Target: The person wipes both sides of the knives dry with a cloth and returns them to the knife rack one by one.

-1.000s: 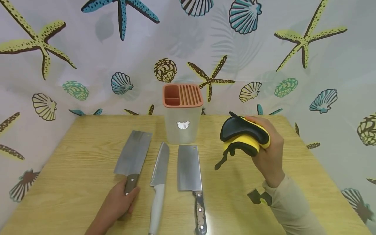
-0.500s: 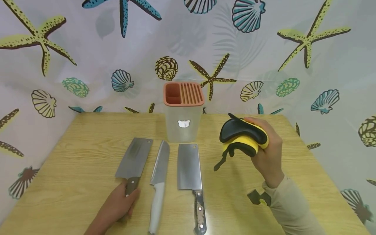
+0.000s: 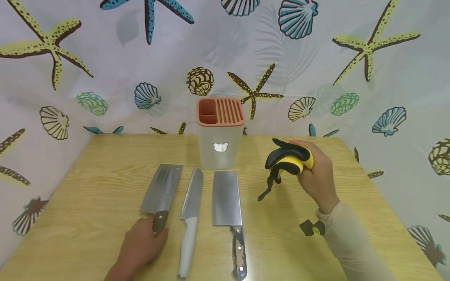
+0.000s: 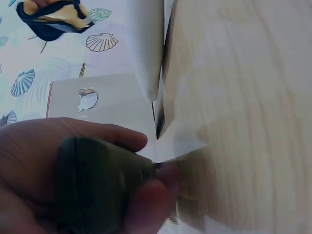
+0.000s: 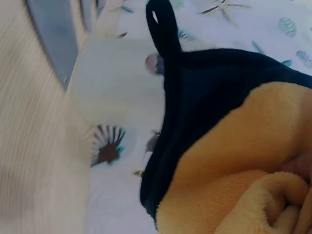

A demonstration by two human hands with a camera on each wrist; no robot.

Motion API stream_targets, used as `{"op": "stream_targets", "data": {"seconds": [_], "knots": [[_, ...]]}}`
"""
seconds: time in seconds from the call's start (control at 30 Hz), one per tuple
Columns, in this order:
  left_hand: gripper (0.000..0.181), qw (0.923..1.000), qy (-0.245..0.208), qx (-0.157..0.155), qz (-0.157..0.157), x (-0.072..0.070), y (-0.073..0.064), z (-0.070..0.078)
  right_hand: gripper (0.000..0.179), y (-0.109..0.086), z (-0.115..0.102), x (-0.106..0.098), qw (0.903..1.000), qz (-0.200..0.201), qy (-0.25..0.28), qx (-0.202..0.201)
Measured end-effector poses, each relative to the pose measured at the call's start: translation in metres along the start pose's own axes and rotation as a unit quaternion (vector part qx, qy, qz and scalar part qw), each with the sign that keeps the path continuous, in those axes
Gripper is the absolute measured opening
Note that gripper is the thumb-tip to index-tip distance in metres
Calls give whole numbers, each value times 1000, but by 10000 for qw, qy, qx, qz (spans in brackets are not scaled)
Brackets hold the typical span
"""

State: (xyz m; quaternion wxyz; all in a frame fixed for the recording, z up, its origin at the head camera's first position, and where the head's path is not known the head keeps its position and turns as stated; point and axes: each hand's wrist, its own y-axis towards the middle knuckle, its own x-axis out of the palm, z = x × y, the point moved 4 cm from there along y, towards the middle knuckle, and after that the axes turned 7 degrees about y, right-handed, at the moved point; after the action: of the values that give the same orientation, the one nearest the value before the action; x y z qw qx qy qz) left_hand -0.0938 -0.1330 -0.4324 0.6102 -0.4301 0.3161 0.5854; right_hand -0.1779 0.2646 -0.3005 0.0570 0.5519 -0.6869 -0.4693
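Observation:
My left hand [image 3: 142,240] grips the brown handle of a wide-bladed cleaver [image 3: 163,186], which lies on the table's left side. Close up in the left wrist view, thumb and fingers wrap the cleaver handle [image 4: 97,185], which looks dark and blurred. Above the right side of the table, my right hand [image 3: 318,175] holds a bunched yellow cloth [image 3: 290,160] with black edging. A black hanging loop [image 5: 163,24] sticks out from the cloth in the right wrist view; most of that hand's fingers are hidden there.
A white-handled kitchen knife [image 3: 190,222] and a second cleaver [image 3: 226,199] with a worn dark handle lie side by side on the wooden table [image 3: 95,187]. Behind them stands a pale knife holder [image 3: 219,148] with an orange slotted top. A seashell-patterned cloth [image 3: 225,50] hangs behind.
The cleaver in my left hand has slid a little toward me. My right hand has turned and shifted slightly left, and the cloth in it looks more folded.

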Motion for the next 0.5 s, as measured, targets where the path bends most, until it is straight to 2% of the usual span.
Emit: {"op": "stream_targets", "data": {"seconds": [0.1, 0.2, 0.33, 0.4, 0.5], "knots": [[36, 9987, 404, 78, 287, -1, 0, 2, 39, 8, 25, 1, 9964, -338, -645, 432], [41, 9976, 521, 85, 448, 0, -1, 5, 40, 16, 54, -1, 9895, -398, -1170, 755], [37, 9954, 621, 191, 701, 1, -3, 8, 45, 20, 90, -5, 9736, -470, -1895, 1186], [36, 9944, 665, 225, 785, 2, -4, 10, 49, 17, 103, -5, 9606, -881, -2257, 1359], [34, 9938, 697, 210, 844, 0, -6, 12, 49, 6, 113, 1, 9309, -2065, -2613, 1504]]}}
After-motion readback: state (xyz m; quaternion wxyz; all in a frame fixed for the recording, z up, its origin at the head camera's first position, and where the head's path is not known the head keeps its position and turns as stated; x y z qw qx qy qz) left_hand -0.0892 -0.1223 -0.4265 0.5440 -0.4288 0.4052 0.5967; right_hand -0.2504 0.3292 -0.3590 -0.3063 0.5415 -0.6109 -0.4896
